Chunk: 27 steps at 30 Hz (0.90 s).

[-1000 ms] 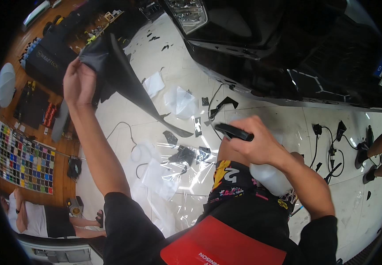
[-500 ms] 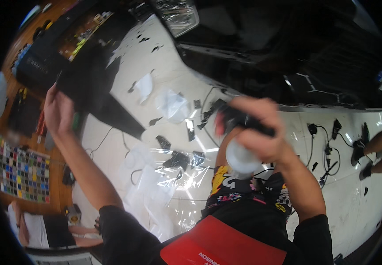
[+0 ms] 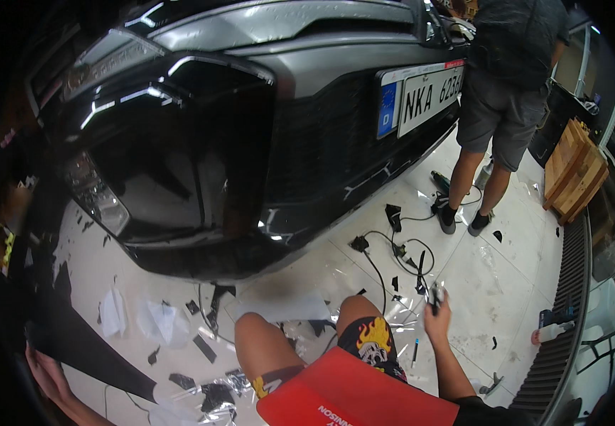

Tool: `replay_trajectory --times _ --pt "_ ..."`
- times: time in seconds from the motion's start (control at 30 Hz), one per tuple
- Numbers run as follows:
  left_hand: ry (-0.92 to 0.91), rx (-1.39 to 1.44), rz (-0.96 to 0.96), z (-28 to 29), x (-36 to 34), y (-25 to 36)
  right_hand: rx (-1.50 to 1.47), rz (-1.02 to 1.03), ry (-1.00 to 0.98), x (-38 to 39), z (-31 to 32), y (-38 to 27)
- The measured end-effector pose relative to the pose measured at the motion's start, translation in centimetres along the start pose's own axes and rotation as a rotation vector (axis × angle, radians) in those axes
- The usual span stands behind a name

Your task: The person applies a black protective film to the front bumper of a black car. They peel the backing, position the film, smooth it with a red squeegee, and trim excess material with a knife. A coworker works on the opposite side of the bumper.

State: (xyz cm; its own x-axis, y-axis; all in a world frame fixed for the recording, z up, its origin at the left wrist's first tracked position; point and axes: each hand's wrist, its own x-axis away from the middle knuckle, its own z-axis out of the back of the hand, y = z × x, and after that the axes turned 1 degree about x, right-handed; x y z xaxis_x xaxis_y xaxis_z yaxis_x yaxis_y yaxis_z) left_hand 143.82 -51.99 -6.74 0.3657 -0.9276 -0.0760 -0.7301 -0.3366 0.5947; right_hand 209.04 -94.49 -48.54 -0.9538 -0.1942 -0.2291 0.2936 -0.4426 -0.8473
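Note:
My left hand (image 3: 46, 373) is low at the left rim, its fingers closed at the edge of a long black sheet of film (image 3: 105, 344). The sheet hangs down beside it and tapers to a point over the floor. My right hand (image 3: 437, 319) is out to the right of my knees, closed on a small black and grey tool (image 3: 434, 298) whose kind I cannot make out. In front of me stands a black and grey car (image 3: 307, 135), its bumper and number plate (image 3: 428, 99) facing me. Neither hand touches the car.
A person (image 3: 499, 92) in grey shorts stands by the car's far side. Cables (image 3: 392, 248), black film scraps (image 3: 204, 348) and crumpled clear sheets (image 3: 162, 323) lie on the white floor. A wooden crate (image 3: 574, 174) and a bottle (image 3: 552, 332) are at the right.
My view has swung to the right, bringing the car's front and the other person in. My right hand has moved away to the right; the white-bodied, black-handled thing it held no longer shows clearly.

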Motion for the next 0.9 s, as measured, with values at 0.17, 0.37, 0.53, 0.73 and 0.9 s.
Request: replay_trajectory --times 0.17,0.37,0.53,0.73,0.9 --pt "-0.192 -0.103 -0.08 0.8 1.5 1.2 0.114 -0.324 0.456 3.9 4.2 11.3" --pt "-0.596 -0.137 -0.144 -0.6 1.9 3.4 -0.001 -0.27 0.14 6.2 3.9 12.4" --pt "-0.461 -0.043 -0.295 -7.1 3.6 -4.8 0.072 -0.303 0.059 7.5 6.8 19.1" --pt "-0.345 0.05 -0.584 -13.3 7.4 -6.2 -0.403 -0.718 -0.537 10.9 1.4 -2.6" --pt "-0.348 0.044 -0.59 -16.3 7.9 -6.4 -0.691 0.318 -1.183 12.8 -13.1 -25.8"
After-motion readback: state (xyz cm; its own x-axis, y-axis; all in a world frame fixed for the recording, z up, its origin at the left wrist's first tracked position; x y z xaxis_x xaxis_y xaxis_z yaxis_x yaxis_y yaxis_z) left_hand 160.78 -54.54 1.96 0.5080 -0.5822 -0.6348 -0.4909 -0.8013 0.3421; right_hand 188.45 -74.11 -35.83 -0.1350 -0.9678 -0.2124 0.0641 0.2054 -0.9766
